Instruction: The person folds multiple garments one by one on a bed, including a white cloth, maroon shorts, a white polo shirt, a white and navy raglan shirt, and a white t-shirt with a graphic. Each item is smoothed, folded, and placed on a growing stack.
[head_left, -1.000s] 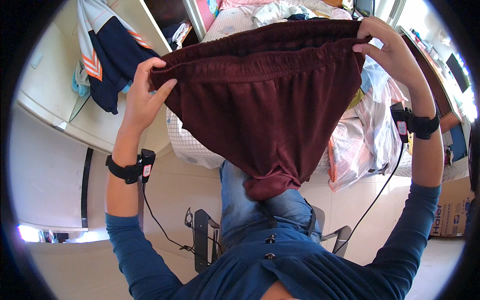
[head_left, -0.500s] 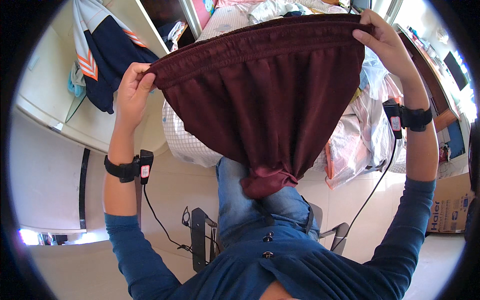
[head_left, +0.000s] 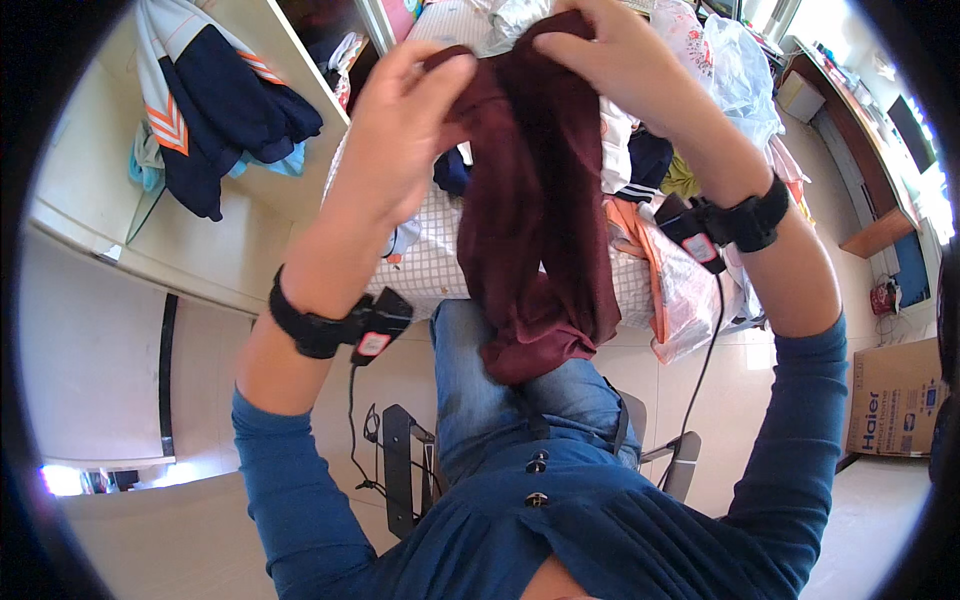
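Note:
A dark maroon garment (head_left: pixel 545 190) with a gathered waistband hangs from both my hands; whether it is a skirt or trousers I cannot tell. At its upper left corner my left hand (head_left: pixel 395 140) pinches the waistband between thumb and fingers. My right hand (head_left: pixel 615 60) grips the other side of the waistband. The two held sides are close together, so the cloth hangs in long folds. The crumpled lower end rests on my lap, over the jeans (head_left: pixel 465 400).
Ahead is a bed with a checked cover (head_left: pixel 420 280), heaped with clothes and plastic bags (head_left: pixel 745 85). A navy and white jacket (head_left: pixel 215 95) hangs in the open cabinet at left. To the right stand a desk (head_left: pixel 850 120) and a cardboard box (head_left: pixel 900 400).
My hands have come toward each other, the left moving right and up, the right moving left. The waistband, stretched wide before, is now gathered and the cloth hangs narrower.

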